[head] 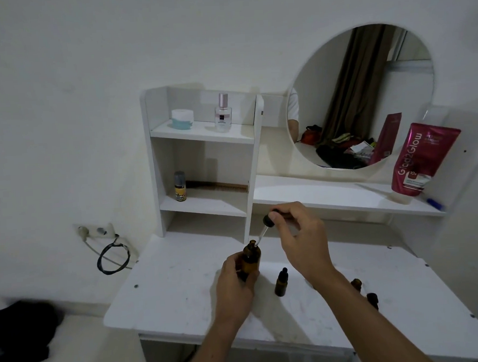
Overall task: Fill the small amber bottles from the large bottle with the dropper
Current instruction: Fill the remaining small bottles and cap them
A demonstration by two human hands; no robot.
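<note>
My left hand (pixel 233 284) grips the large amber bottle (pixel 250 260), held tilted above the white table (pixel 169 294). My right hand (pixel 302 233) pinches the black bulb of the dropper (pixel 266 226); its glass tip sits at the large bottle's open mouth. A small amber bottle (pixel 281 283) with a black dropper cap stands just right of the large one. Two more small amber bottles, one (pixel 356 284) and another (pixel 373 300), show partly behind my right forearm.
A white shelf unit (pixel 203 160) at the back holds a jar, a perfume bottle, a small can and a comb. A round mirror (pixel 361 95), a pink tube (pixel 421 158) and a blue pen (pixel 433 204) lie right. A wall socket with a coiled cable (pixel 112 257) is left.
</note>
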